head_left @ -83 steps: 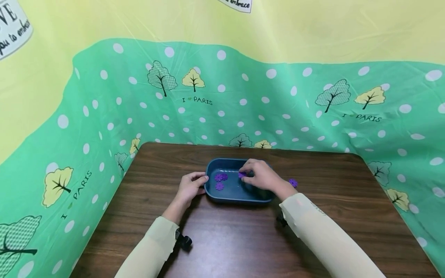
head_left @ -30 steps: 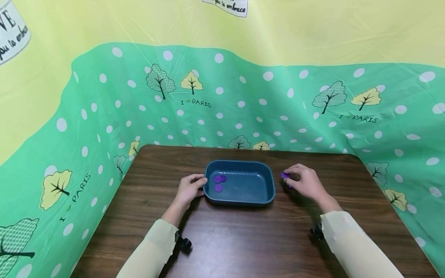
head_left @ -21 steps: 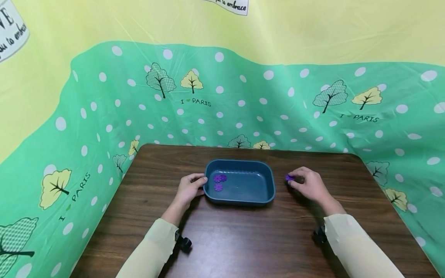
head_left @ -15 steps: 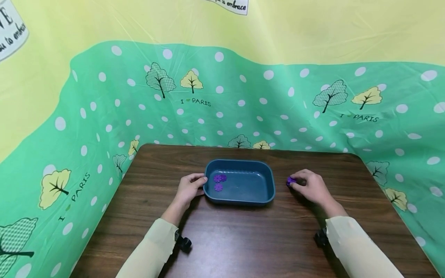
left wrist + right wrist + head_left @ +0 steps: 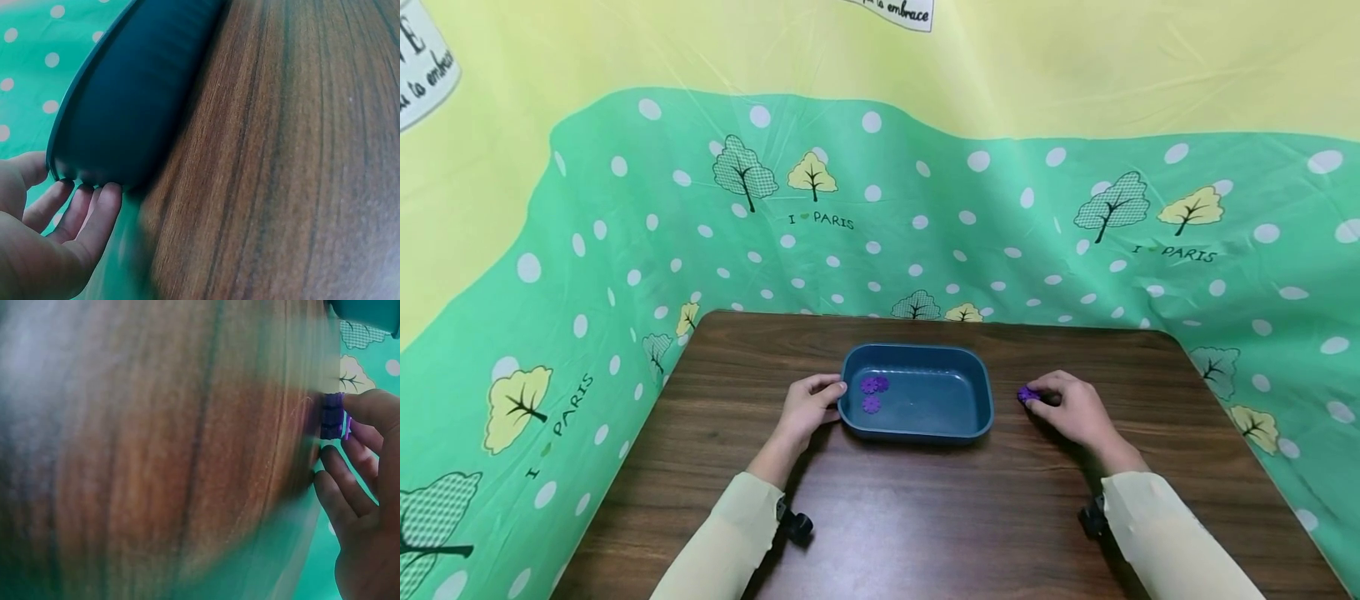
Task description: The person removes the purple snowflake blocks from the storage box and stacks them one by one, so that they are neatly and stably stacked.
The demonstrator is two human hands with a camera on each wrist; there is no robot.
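Leftmost first: left hand (image 5: 805,408) grips the short end of the blue tray (image 5: 936,400), thumb at the rim, other fingertips against the outer wall (left wrist view). Probable reason: to steady a light-looking tray on the smooth table (image 5: 887,508), with the open top unobstructed.

Three purple flower-shaped pieces (image 5: 871,385) lie flat on the tray floor, grouped toward the gripped end; two touch or overlap, one sits nearer the person. Grouping perhaps leaves the rest of the floor available.

Past the tray's right end, apart from it: right hand (image 5: 1075,408) pinches a small purple stack (image 5: 331,417), thumb and index finger at it, remaining fingers slightly bent. A fingertip hold suits such small pieces. Layers show edge-on in the right wrist view; count uncertain. Whether the stack rests on the table or is lifted: cannot tell.

Writing, same order, all on the dotted cloth (image 5: 1037,229): cropped white patch (image 5: 422,71), large "E" and script "to embrac", ending cut; slanted "I PARIS" with a small heart between; again at centre; second white patch (image 5: 906,12), "to embrace"; "I PARIS" at right. No brand legible on the tray.
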